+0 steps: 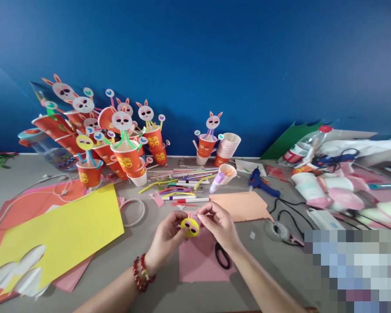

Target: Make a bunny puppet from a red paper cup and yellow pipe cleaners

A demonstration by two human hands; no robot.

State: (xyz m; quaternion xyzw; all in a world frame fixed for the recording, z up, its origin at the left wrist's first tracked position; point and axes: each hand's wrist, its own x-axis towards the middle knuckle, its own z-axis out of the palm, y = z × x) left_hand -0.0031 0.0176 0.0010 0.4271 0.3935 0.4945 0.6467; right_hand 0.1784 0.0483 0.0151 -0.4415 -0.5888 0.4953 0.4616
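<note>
— What do you have in your hands?

— My left hand [167, 237] pinches a yellow paper face [190, 227] between thumb and curled fingers. It hangs just above the table [143, 243], over the far edge of a pink sheet [198, 263]. My right hand [220, 224] has its fingertips drawn together at the face's upper edge. Whether they nip something tiny there, I cannot tell.

— What crowds you?

— Black scissors [222, 256] lie on the pink sheet, partly under my right wrist. A peach sheet [241, 205] sits just beyond my right hand. Straws and pens [182, 187] are scattered past my fingers, with a glue stick [217, 182] beside them. A blue glue gun [260, 182] lies to the right, and its black cord [288, 215] loops past a tape roll [275, 228]. On the left a big yellow sheet [61, 234] overlaps red and pink paper, with a white ring [133, 211] at its corner.

— Any free room?

— There is bare grey tabletop between the yellow sheet and my left forearm. The red cup rabbits [124, 148] and a stack of cups [228, 148] stand well back against the blue wall [195, 52].

— Anything unclear?

— The lower right corner is a blurred patch [355, 269]. The pile of pink and white things [339, 195] on the right is hard to sort out. The yellow sheet's near end runs out of view.
</note>
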